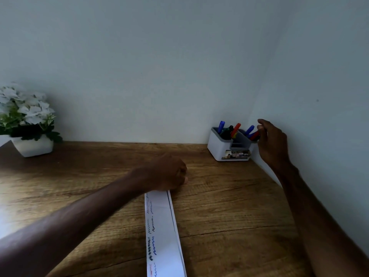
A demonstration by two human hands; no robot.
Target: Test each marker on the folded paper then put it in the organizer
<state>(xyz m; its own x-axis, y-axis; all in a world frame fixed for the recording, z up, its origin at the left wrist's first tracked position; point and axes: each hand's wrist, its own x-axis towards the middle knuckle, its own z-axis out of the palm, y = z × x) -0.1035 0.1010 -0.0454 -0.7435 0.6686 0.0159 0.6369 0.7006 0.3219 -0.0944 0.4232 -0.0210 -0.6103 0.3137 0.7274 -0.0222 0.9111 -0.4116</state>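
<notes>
A long folded strip of white paper (162,230) lies on the wooden desk (229,206), with several coloured scribbles along its left edge. My left hand (169,172) rests as a fist on the paper's far end. A white and grey organizer (218,146) stands in the back right corner, holding several blue, red and dark markers. My right hand (272,142) is at the organizer's right side, fingers closed on a red marker (255,135) that leans in the right compartment beside a blue marker (249,129).
A white pot with white flowers and green leaves (26,120) stands at the back left. Walls close off the desk behind and on the right. A bright patch of light falls on the desk's left edge.
</notes>
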